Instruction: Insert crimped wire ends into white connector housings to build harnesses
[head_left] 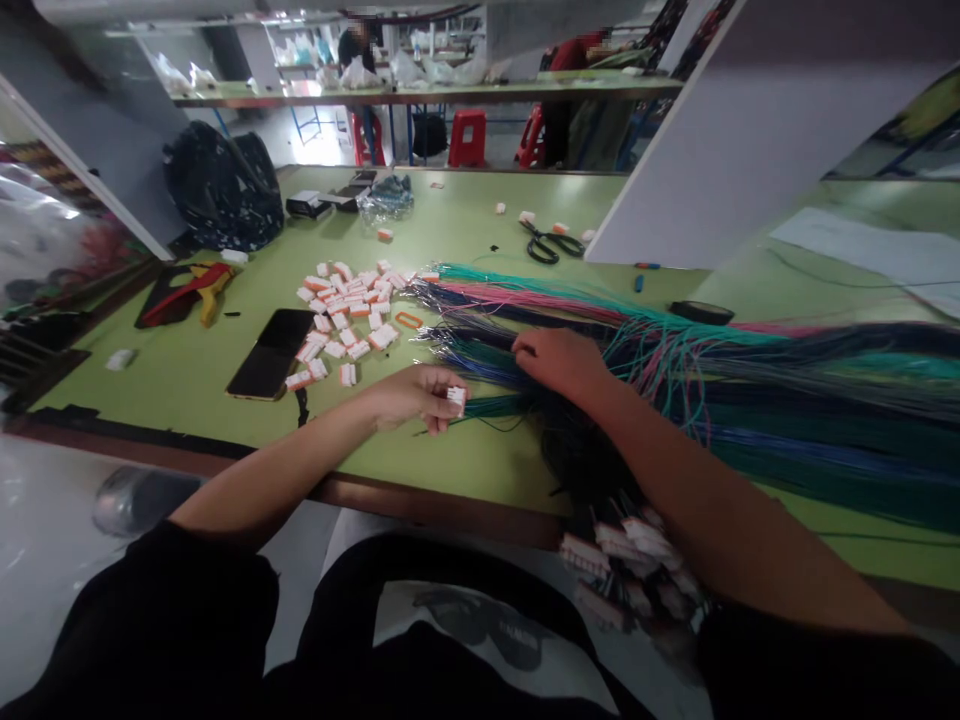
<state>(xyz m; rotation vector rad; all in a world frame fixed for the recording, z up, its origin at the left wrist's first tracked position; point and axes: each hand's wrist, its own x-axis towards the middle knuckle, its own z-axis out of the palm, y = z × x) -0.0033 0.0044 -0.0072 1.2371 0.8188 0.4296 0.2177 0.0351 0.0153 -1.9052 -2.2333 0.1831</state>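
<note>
My left hand (pixel 420 395) is closed on a small white connector housing (pixel 456 398), held between thumb and fingers just above the table's near side. To its right, my right hand (pixel 559 358) rests over the bundles of thin wires (pixel 487 345), its fingers curled; whatever they grip is hidden. Blue, black, green, teal and pink wires run from their stripped ends rightward across the table. A loose pile of white and orange connector housings (pixel 352 300) lies beyond my left hand. Below my right forearm, finished-looking wires with connectors (pixel 630 550) hang over the table edge.
A phone (pixel 270 353) lies left of the pile, with red and yellow pliers (pixel 199 290) farther left. Black scissors (pixel 550 242) sit at the back. A black plastic bag (pixel 223 185) stands at back left. A white partition (pixel 720 130) rises at right. Two people are at the far benches.
</note>
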